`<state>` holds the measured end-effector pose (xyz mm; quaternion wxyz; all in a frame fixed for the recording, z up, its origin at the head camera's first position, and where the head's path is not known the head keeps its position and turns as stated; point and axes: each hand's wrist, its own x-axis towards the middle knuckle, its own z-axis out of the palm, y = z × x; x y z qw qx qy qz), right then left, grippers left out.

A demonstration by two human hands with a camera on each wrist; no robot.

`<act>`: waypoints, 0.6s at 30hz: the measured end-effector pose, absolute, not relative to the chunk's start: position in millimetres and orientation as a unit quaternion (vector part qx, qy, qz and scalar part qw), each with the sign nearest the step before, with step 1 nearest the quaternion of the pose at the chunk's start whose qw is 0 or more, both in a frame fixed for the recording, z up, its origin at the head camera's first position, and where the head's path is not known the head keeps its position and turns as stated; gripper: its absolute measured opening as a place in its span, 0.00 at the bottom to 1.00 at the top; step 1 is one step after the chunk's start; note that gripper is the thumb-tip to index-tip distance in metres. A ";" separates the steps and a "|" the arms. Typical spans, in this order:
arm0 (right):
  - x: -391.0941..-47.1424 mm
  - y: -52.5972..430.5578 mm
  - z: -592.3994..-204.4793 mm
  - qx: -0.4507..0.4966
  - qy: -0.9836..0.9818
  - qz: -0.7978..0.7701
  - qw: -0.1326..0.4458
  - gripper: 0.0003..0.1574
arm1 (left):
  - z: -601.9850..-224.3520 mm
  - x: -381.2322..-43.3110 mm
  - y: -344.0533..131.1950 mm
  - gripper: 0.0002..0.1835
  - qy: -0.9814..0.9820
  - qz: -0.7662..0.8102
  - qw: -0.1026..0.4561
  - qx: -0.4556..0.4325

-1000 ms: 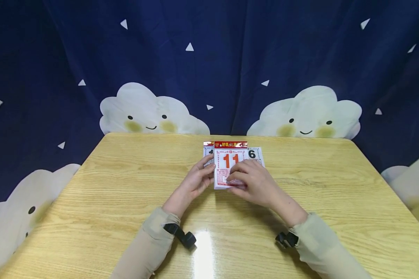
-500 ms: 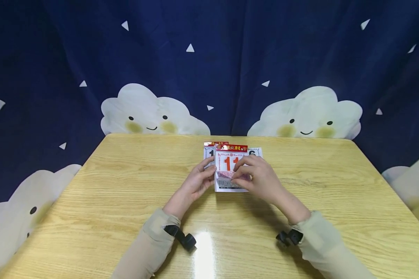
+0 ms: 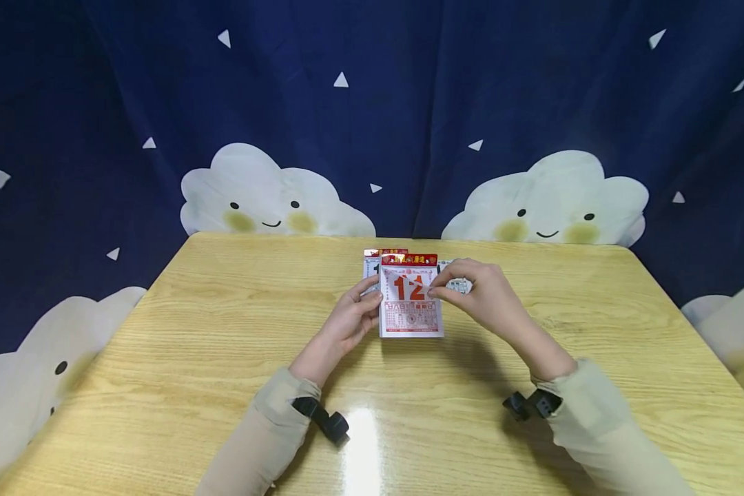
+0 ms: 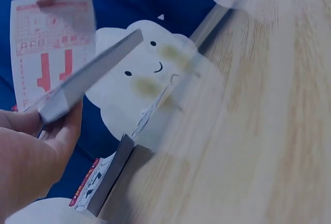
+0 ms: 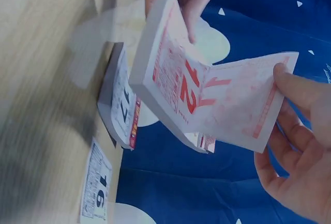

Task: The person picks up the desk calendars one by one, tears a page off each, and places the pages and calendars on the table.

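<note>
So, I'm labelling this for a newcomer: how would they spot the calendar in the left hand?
Find the far edge of the wooden table, before the blue curtain. There the left hand grips a thick calendar with a red header, while the right hand pinches its raised top page. Its red 12 sets it apart from the black-numbered calendar and loose sheet behind it.

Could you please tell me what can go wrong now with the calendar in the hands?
The page, pinched by the right hand and joined at its top, may tear crookedly. The calendar, gripped by the left hand at one side and lifted off the table, may twist or slip when pulled.
</note>
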<state>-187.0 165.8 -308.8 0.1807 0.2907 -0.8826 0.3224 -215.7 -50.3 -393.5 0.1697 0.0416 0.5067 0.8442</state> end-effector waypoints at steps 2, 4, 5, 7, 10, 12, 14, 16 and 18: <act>-187.1 167.2 -306.8 0.272 -0.886 0.327 0.185 0.04 | -393.3 -215.7 -48.4 0.25 0.521 0.838 0.158 0.029; -188.2 168.2 -306.0 0.247 -0.889 0.335 0.192 0.04 | -392.8 -215.5 -46.7 0.25 0.533 0.833 0.149 0.017; -189.1 168.5 -305.7 0.234 -0.889 0.342 0.195 0.04 | -392.3 -215.2 -46.0 0.25 0.537 0.831 0.146 0.012; -192.0 169.9 -306.4 0.204 -0.887 0.362 0.199 0.05 | -391.5 -214.7 -45.0 0.24 0.542 0.828 0.142 0.003; -197.1 174.0 -309.5 0.163 -0.881 0.404 0.187 0.08 | -390.4 -214.2 -44.9 0.24 0.544 0.828 0.139 -0.004; -200.5 177.6 -312.2 0.137 -0.873 0.434 0.173 0.10 | -389.8 -213.9 -45.0 0.24 0.536 0.832 0.139 -0.013; -203.5 181.1 -314.7 0.115 -0.865 0.462 0.158 0.12 | -389.5 -213.8 -45.0 0.24 0.530 0.836 0.139 -0.015; -206.9 184.3 -317.2 0.098 -0.856 0.486 0.147 0.14 | -388.9 -213.5 -44.8 0.25 0.522 0.841 0.142 -0.019; -209.8 187.1 -318.9 0.083 -0.843 0.514 0.137 0.15 | -388.4 -213.2 -44.9 0.25 0.519 0.842 0.146 -0.020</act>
